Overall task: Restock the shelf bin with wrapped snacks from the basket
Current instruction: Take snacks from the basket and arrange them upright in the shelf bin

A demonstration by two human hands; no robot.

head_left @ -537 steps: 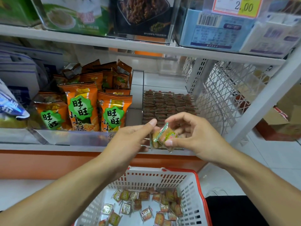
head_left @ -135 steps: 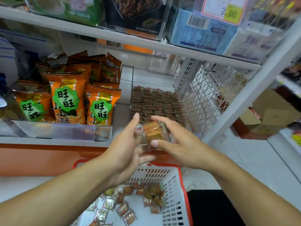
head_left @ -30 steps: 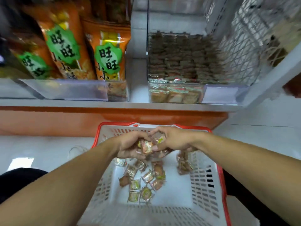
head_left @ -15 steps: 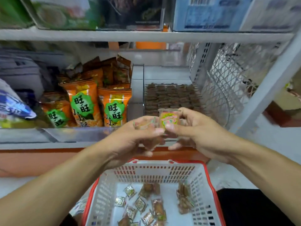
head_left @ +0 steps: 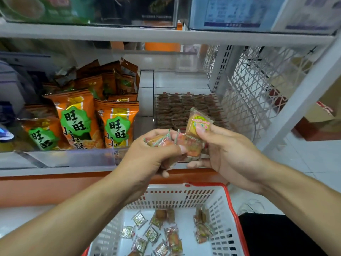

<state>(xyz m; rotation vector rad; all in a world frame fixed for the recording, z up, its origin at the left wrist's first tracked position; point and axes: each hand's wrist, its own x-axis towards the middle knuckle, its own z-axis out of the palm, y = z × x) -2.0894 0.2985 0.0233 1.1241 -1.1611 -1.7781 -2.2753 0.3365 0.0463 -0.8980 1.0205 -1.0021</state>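
Note:
My left hand (head_left: 149,156) and my right hand (head_left: 227,154) are raised together in front of the shelf, both closed on a bunch of wrapped snacks (head_left: 191,145). One snack (head_left: 198,122) with a green and pink label stands upright under my right thumb. Behind the hands sits the clear shelf bin (head_left: 182,84), holding rows of brown wrapped snacks (head_left: 184,108). Below, the white basket with a red rim (head_left: 221,204) holds several loose wrapped snacks (head_left: 162,233).
Orange snack bags (head_left: 77,119) with green labels fill the shelf section left of the bin. A white mesh panel (head_left: 258,80) closes the shelf's right end. Another shelf (head_left: 166,36) with boxed goods runs overhead. An orange plinth (head_left: 55,187) lies under the shelf.
One second ago both hands were down in the basket gathering snacks. They have since risen to shelf height with the bunch, and my right thumb now holds one snack upright.

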